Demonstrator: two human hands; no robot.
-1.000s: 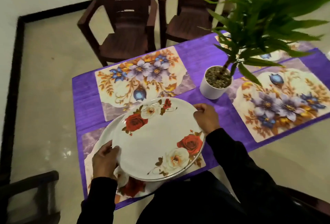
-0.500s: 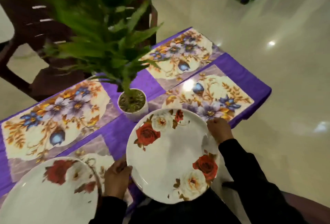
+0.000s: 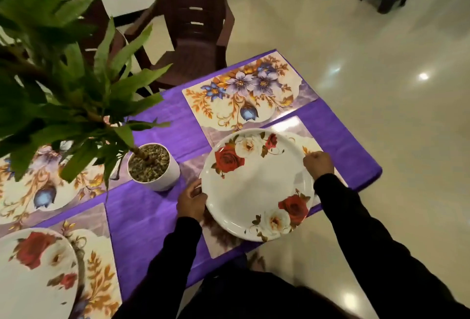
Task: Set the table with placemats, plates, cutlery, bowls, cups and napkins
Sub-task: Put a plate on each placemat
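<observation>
Head view: both hands grip a round white plate printed with red and cream roses, the left hand closed on its left rim, the right hand pinching its right rim. It sits over a floral rectangular placemat at the purple-clothed bench near edge, beside a white potted green plant. A matching second rose plate lies at lower left.

The rose-patterned plate hides most of the placemat under it at the surface's right end. A second plate, blurred, is cut off at the near left corner. Whether the held plate touches its mat cannot be told. Plant leaves cover the far left placemat.
</observation>
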